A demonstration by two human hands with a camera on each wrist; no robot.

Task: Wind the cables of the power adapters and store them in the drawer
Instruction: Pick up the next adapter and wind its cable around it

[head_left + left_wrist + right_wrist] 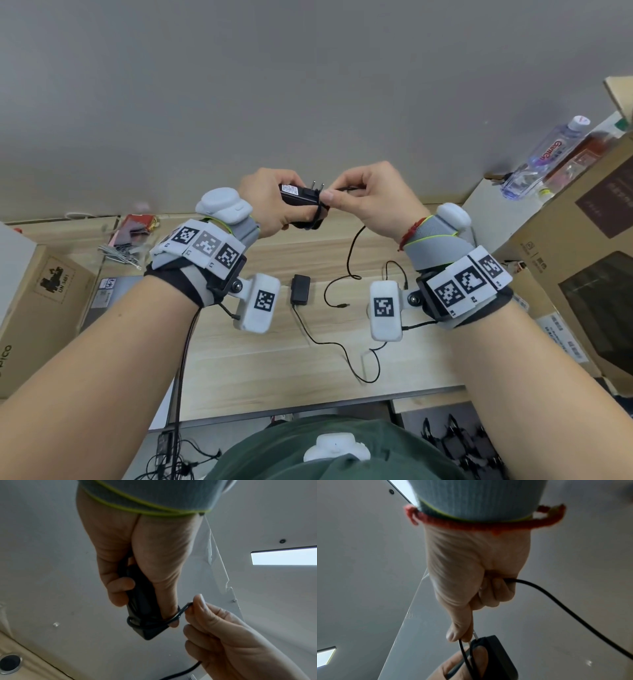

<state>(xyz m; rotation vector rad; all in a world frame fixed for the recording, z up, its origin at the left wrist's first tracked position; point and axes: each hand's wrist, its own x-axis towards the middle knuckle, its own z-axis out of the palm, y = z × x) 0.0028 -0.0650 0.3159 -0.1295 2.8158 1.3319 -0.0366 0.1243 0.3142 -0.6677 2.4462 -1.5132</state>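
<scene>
At the bottom of the head view a green shirt [308,452] fills the edge. Above it, mid-frame on the wooden bench [260,370], a second adapter [300,290] lies flat, its loose cord [342,346] trailing right. Higher, at centre frame and raised off the bench, the left hand [270,202] grips a black power adapter [297,195], prongs up. The right hand [373,198] pinches its cable [352,255] beside the body, loops wrapped round it. A water bottle [544,157] lies at upper right.
</scene>
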